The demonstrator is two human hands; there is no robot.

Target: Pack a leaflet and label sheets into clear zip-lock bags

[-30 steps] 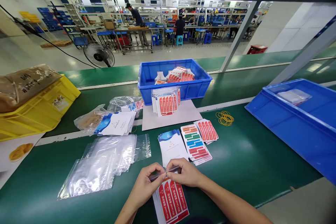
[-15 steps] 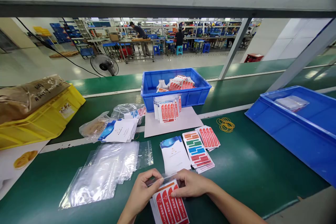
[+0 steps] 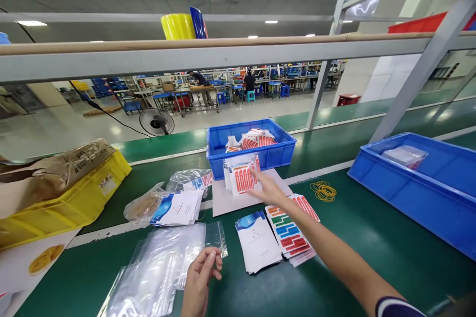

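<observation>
My right hand (image 3: 268,189) is stretched forward over the white sheet (image 3: 226,200), fingers out, fingertips against the upright stack of bagged red label packs (image 3: 240,178) in front of the blue bin (image 3: 275,154). It grips nothing. My left hand (image 3: 201,277) hovers low near me with loosely bent, separated fingers, its tips at the edge of the pile of clear zip bags (image 3: 159,270). Under my right forearm lie white-and-blue cards (image 3: 256,242) and stacks of coloured label sheets (image 3: 288,233).
A yellow crate (image 3: 70,203) with a brown bag stands at left. A large blue tray (image 3: 420,193) is at right, with rubber bands (image 3: 323,190) near it. More cards (image 3: 176,208) and plastic wraps lie mid-left. A frame rail crosses overhead; people work far behind.
Both hands let go of the bagged red label pack they held near me. My right hand reached forward to the stack by the blue bin; my left drew toward the clear bags. The view tilted up.
</observation>
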